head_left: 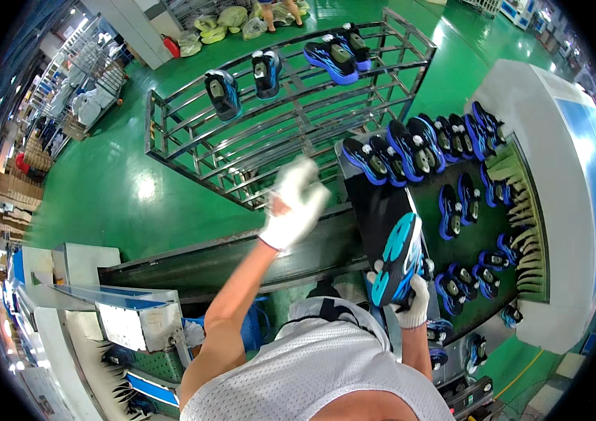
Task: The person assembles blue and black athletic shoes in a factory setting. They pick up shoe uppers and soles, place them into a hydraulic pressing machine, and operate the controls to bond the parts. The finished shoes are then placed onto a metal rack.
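My right hand (415,300), in a white knit glove, is closed around a sneaker (396,258). The shoe is tipped so that its turquoise and black sole shows, and much of its upper is hidden. My left hand (294,205), also in a white glove, is stretched out to the front left over a dark metal channel. Motion smears its fingers, but they look apart, and I see nothing in them. Beyond my right hand, a row of black and blue sneakers (417,151) stands at the far end of a dark conveyor belt (430,254).
A metal rack (291,116) holds several sneakers on top. To the right, a white machine (558,140) has a bristle-fringed opening over the belt, with more sneakers near it. Another machine (133,319) stands at the left. Carts and yellow-green sacks (231,17) are farther off.
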Demonstrator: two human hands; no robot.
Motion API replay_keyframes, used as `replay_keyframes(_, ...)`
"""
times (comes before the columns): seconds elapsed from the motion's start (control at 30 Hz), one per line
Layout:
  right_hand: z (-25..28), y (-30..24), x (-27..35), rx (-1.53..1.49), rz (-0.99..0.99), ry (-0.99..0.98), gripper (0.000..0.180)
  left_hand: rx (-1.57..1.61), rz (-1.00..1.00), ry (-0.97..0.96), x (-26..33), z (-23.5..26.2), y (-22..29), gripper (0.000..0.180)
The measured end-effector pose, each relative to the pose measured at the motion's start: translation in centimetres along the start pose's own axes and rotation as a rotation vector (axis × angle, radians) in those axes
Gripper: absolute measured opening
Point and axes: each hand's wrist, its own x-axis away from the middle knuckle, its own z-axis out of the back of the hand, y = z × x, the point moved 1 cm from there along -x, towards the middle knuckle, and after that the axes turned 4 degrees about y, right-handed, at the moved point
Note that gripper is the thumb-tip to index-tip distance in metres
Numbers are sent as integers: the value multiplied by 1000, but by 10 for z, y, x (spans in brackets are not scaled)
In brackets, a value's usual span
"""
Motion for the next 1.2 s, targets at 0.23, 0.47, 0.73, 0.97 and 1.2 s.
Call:
replay_keyframes(0.23,7,10,-6,118,95,133,78,-263,340,681,-149,88,-162,104)
replay_keyframes(0.47,-4,14,-5,238,116,206,69,379,213,637,-186,57,-229,98)
replay_keyframes(0.73,-20,35,-89,516,-107,210,58,244,234,530,-89,55,-141,70)
replay_keyframes(0.97,-117,88,-196,884,178,-197,77,134,44,-24,97,24,-27,103)
replay_keyframes(1.2,-249,171,-255,1291,464,-476,92,112,338,551,17,68,-86,95)
